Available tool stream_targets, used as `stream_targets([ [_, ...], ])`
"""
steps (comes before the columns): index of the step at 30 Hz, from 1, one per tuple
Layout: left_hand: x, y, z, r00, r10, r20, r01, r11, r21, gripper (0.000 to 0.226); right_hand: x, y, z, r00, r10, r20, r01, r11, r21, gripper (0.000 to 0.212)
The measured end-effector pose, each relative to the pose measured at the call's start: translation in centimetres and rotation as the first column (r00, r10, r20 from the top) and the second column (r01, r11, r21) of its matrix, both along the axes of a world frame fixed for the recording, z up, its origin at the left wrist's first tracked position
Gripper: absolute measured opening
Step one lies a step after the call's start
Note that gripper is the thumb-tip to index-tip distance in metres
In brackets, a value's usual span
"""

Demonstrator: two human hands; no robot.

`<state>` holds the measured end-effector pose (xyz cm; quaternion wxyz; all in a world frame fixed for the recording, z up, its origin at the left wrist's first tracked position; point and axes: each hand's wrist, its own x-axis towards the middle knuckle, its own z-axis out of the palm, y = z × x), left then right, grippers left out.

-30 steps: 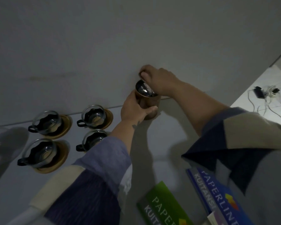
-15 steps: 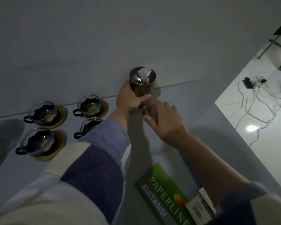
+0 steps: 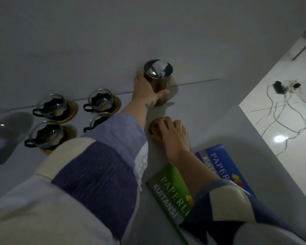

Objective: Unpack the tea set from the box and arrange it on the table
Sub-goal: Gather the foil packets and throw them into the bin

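Grey-white table against a plain wall; dim light; tiled floor with cables off to the right

Tea set partly laid out: four glass cups on golden saucers grouped at left, one mostly hidden behind the left sleeve. Copper-brown canister standing upright at the back of the table near the wall seam, lid off, crumpled silvery pouch showing inside. Round copper lid lying flat on the table, nearer than the canister and well apart from it. Box not in view. Green receipt book and blue receipt book at the near edge

Risks, as judgement:
- canister open and tall; a sideways nudge from the wrist could tip it and spill the pouch
- left sleeve hanging just over the nearest cup; dragging the arm back low could knock glass off saucer
- lid could skid if pressed off-centre on the smooth top

Hands:
- left hand wrapped round the canister's lower side, thumb across the front, gripping
- right hand laid over the lid, fingers curled round its rim; lifting or only resting: cannot tell
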<state>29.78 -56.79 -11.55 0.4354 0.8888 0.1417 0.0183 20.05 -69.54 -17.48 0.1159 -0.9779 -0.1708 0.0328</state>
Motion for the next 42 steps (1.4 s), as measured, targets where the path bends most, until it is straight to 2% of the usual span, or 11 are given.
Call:
stream_targets([
  [5,-5.4,2.4,2.4,0.995,-0.095,-0.024,0.098,0.974,0.203,0.099,-0.5,0.4,1.6,0.995,-0.024,-0.096,0.014,0.994,-0.106,0.057],
  [8,-11.6,5.2,3.5,0.979,-0.192,-0.073,0.205,0.916,0.343,0.086,-2.6,1.0,4.1,0.987,0.008,-0.161,-0.032,0.989,-0.141,0.066],
  [12,-21.0,9.0,4.4,0.969,-0.239,-0.062,0.243,0.878,0.413,0.066,-8.8,3.0,6.0,0.946,0.069,-0.316,-0.12,0.982,-0.146,0.068],
  [17,-32.7,13.0,1.3,0.958,-0.171,-0.23,0.249,0.892,0.377,0.071,-19.2,5.6,5.4,0.9,0.003,-0.437,-0.105,0.972,-0.21,0.065],
  [21,-40.6,15.0,-2.3,0.948,-0.083,-0.308,0.199,0.909,0.366,0.073,-26.2,7.0,3.7,0.855,-0.122,-0.504,0.036,0.984,-0.177,0.079],
  [25,-46.3,14.9,-4.9,0.929,-0.06,-0.365,0.226,0.873,0.432,0.071,-29.7,8.2,2.1,0.861,-0.139,-0.49,0.106,0.99,-0.095,0.1],
  [30,-48.2,15.0,-6.7,0.937,-0.033,-0.348,0.191,0.883,0.429,0.081,-30.7,9.8,1.9,0.909,-0.137,-0.393,0.129,0.991,-0.047,0.118],
  [32,-48.1,15.0,-7.0,0.939,-0.026,-0.342,0.181,0.884,0.43,0.081,-30.2,10.3,1.6,0.892,-0.161,-0.422,0.148,0.987,-0.063,0.114],
  [36,-48.2,15.1,-7.2,0.937,-0.035,-0.349,0.187,0.891,0.414,0.082,-29.5,10.4,1.6,0.821,-0.211,-0.53,0.267,0.963,0.029,0.101],
  [39,-48.2,15.1,-7.1,0.936,-0.029,-0.351,0.178,0.899,0.4,0.083,-29.4,10.4,2.5,0.861,-0.171,-0.48,0.191,0.982,-0.008,0.073],
  [42,-48.1,15.1,-6.9,0.929,-0.031,-0.369,0.186,0.9,0.394,0.083,-28.5,9.9,4.1,0.855,-0.149,-0.498,0.211,0.975,0.07,0.052],
])
